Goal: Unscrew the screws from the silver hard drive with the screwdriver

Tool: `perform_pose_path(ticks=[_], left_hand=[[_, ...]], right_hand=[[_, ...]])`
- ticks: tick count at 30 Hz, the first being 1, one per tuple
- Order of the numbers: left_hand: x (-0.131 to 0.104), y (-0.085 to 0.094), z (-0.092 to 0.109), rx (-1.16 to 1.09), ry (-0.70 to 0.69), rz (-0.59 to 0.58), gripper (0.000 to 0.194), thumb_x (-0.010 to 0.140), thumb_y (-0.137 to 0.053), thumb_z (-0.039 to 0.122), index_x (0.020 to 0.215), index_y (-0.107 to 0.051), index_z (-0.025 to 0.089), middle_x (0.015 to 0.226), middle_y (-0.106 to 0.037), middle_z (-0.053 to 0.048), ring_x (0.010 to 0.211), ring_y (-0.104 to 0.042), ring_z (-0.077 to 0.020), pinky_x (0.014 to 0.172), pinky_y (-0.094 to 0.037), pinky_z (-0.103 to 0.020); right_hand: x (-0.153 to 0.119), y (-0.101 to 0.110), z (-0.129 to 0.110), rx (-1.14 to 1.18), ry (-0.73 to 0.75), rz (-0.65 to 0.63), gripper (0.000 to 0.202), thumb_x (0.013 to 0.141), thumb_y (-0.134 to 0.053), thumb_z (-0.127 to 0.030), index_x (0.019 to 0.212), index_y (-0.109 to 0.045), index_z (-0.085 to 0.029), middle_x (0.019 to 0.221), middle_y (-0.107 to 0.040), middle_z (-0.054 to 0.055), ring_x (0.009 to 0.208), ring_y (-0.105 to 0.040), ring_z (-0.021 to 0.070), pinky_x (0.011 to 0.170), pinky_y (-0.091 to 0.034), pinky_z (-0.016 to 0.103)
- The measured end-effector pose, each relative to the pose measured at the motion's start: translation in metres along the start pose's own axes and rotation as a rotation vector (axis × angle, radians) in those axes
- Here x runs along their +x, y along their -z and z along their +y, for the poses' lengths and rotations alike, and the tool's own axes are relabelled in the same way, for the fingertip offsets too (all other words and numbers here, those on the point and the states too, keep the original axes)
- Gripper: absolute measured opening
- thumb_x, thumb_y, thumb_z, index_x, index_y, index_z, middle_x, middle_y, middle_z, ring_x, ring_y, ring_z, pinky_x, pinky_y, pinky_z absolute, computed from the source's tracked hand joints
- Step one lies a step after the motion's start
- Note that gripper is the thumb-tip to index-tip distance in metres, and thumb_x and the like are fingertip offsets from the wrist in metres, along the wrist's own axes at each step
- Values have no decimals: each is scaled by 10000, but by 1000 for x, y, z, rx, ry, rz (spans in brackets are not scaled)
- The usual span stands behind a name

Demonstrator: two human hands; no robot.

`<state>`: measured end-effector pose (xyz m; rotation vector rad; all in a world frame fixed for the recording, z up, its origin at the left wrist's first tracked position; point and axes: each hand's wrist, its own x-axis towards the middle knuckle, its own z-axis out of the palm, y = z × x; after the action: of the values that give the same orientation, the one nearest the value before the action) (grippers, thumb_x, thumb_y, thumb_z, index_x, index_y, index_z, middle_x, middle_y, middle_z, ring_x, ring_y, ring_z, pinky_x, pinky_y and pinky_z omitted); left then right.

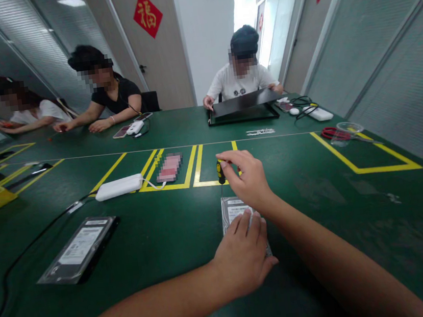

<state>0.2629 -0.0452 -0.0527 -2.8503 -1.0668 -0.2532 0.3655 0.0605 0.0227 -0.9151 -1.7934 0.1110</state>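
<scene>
My right hand (247, 174) pinches the yellow and black handle of a small screwdriver (220, 172), which stands upright. Its thin shaft reaches down to the upper left corner of a silver hard drive (227, 209). Across the lower part of that drive lies my left hand (244, 252), its fingers spread over the label and its thumb out at the right edge. The drive rests on the green table (167, 297), partly hidden under both hands. A second hard drive (80, 249) with a white label lies at the left, apart from my hands.
Beyond the drives are a white power bank (119, 187) with a cable, a pink phone (169, 167) and yellow tape outlines. Red cable (335, 133) lies at the right. Three people sit across the table, one holding a black panel (245, 103).
</scene>
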Motion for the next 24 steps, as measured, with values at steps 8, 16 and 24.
perform_pose_path(ticks=[8, 16, 24], left_hand=[[0, 1, -1, 10, -3, -1, 726, 1014, -367, 593, 1481, -411, 40, 1512, -454, -204, 1421, -374, -373, 1190, -248, -474], [-1, -1, 0, 9, -1, -2, 726, 1014, -370, 595, 1483, -406, 42, 1507, -456, -203, 1434, -355, -379, 1194, -238, -474], [-1, -3, -1, 13, -8, 8, 723, 1017, -367, 590, 1480, -407, 35, 1503, -459, -203, 1428, -359, -379, 1193, -237, -481]], right_hand=[[0, 0, 0, 7, 14, -5, 133, 921, -594, -245, 991, -702, -210, 1006, -744, 59, 963, -659, 214, 875, -504, 390], [-1, -1, 2, -16, 9, -14, 181, 934, -546, -224, 1019, -706, -228, 1039, -751, 55, 978, -657, 220, 879, -495, 401], [-3, -2, 3, -11, 39, 27, 196, 935, -546, -206, 1046, -707, -211, 1080, -760, 56, 1011, -670, 213, 906, -508, 388]])
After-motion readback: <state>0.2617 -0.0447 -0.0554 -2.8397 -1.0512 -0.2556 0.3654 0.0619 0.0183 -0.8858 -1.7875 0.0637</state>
